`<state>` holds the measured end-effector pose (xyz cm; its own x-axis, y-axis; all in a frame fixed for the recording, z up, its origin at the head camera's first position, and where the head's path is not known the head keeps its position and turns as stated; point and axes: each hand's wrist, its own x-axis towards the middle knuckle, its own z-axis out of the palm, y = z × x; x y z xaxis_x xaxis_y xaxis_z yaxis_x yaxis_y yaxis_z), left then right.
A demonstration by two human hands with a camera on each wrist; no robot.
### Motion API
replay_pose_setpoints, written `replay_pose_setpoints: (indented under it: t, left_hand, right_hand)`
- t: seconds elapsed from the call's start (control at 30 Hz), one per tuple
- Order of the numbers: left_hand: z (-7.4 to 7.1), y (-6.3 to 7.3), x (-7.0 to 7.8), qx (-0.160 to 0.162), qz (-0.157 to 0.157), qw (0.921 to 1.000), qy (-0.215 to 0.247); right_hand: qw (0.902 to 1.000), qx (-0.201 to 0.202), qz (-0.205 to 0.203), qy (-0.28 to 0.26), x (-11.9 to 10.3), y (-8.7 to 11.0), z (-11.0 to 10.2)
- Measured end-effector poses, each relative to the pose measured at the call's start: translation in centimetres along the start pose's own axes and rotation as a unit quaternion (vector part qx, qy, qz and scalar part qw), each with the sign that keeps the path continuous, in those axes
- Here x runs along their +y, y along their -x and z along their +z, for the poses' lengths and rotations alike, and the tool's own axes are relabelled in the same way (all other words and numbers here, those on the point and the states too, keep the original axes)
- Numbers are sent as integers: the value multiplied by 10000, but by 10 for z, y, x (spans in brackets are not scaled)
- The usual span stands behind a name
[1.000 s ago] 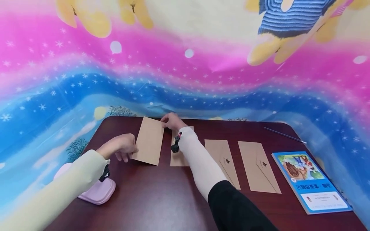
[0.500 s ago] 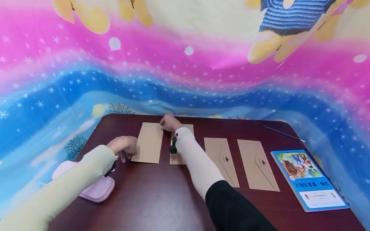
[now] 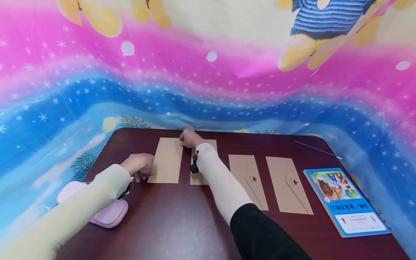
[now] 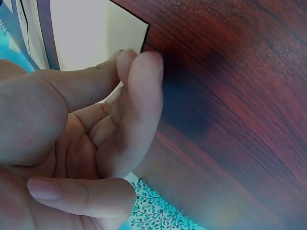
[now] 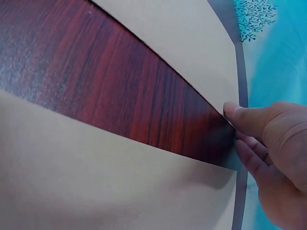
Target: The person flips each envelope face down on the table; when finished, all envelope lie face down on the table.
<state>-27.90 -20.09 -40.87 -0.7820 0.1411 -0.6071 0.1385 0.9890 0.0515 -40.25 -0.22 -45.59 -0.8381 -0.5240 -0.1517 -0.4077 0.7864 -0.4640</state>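
A plain brown kraft envelope (image 3: 166, 160) lies at the left of the dark red table, no flap showing on its upper face. My left hand (image 3: 139, 166) holds it by the near left corner; the left wrist view shows thumb and forefinger meeting at the envelope's edge (image 4: 91, 33). At the far right corner, my right hand (image 3: 191, 138) pinches the same envelope, thumb on top and fingers at the edge in the right wrist view. Beside it lies a second brown envelope (image 3: 199, 179), partly hidden under my right forearm.
To the right lie two more envelopes, one (image 3: 242, 168) partly behind my sleeve and one (image 3: 287, 182) with a crown-printed flap. Beyond are a blue book (image 3: 346, 207) and a thin dark stick (image 3: 316, 149). A pink case (image 3: 112, 213) sits under my left forearm. Patterned cloth (image 3: 227, 79) hangs behind.
The left envelope, tilted and raised a second ago, has come down flat and straighter on the table. Both hands have lowered with it, the left shifting slightly right.
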Motion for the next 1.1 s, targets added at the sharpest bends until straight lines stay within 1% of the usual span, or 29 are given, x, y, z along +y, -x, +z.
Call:
replay_pose_setpoints:
  t: [0.07,0.27,0.33,0.47,0.5,0.57,0.63,0.7,0.8,0.87,0.9,0.97,1.1]
  left_hand:
    - [0,0,0,31,-1,10000,-27]
    - [1,1,-2,-22,36,10000,52]
    - [0,1,-3,-14,48,10000,54]
    - [-4,1,-4,13,100,9999,97]
    - [-5,1,-4,51,110,9998,152]
    - [-10,3,-3,209,96,9994,245]
    - [-15,7,-1,458,76,9985,288]
    - [-22,12,2,776,125,9964,306]
    - [-29,19,12,1296,460,9898,371]
    - [-31,22,23,1536,743,9842,479]
    - [-31,24,29,1607,865,9819,512]
    - [-28,27,43,1619,1035,9800,519]
    - [-17,29,70,1392,1281,9814,322]
  right_hand:
    - [10000,-6,4,12,0,1,-1]
    - [10000,-63,-12,-69,-2,2,1]
    - [9999,-9,24,-123,-3,4,1]
    - [9998,-163,33,-61,-4,5,-4]
    - [9999,-161,-20,-25,-4,7,-7]
    - [9994,-280,-176,68,-3,9,-15]
    - [9987,-389,-328,31,0,13,-27]
    - [9980,-462,-433,-43,6,19,-41]
    - [9970,-645,-438,-27,22,27,-63]
    - [9971,-651,-386,106,36,34,-75]
    - [9972,-630,-355,191,43,39,-80]
    - [9974,-603,-267,289,58,47,-88]
    - [9972,-566,-81,473,82,61,-96]
